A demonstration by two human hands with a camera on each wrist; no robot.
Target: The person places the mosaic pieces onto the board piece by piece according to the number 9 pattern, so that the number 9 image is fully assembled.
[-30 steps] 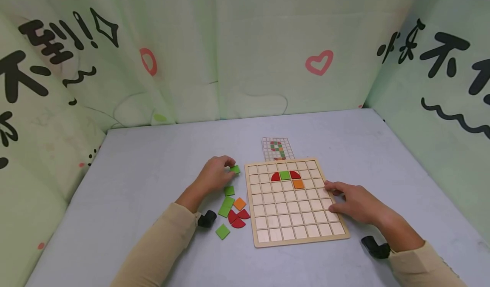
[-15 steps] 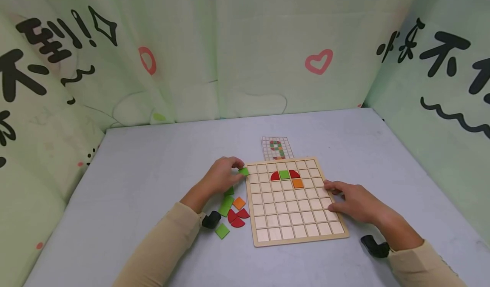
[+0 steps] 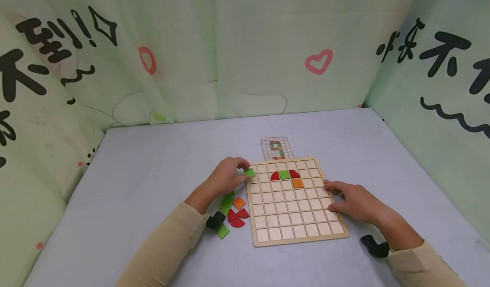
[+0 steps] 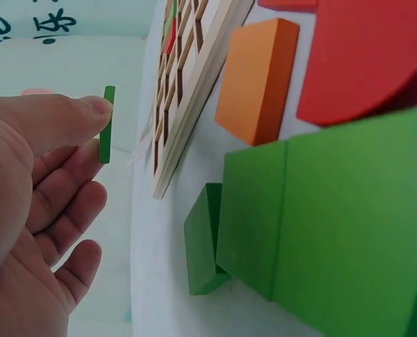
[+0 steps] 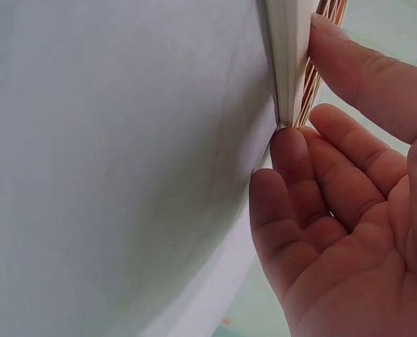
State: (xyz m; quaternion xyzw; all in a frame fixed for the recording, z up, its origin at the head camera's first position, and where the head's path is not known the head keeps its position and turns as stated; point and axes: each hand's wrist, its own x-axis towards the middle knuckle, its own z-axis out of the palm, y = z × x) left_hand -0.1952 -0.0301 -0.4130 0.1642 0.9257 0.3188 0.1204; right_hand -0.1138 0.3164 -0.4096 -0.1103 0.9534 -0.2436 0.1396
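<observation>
My left hand pinches a small green square tile between thumb and fingertips, over the upper left edge of a wooden grid board. In the left wrist view this tile is seen edge-on, the other fingers loosely bent below it. Near the top of the board sit a red quarter-round tile, a green square, another red quarter-round and an orange square. My right hand holds the board's right edge, thumb and fingertips at the frame.
Left of the board lie loose tiles: an orange square, several red quarter-rounds and green squares. The left forearm partly covers them. A printed pattern card lies behind the board, and a patterned curtain encloses the table.
My left hand has moved right with the green square tile, from the table beside the board to over its left edge. The right hand has stayed at the board.
</observation>
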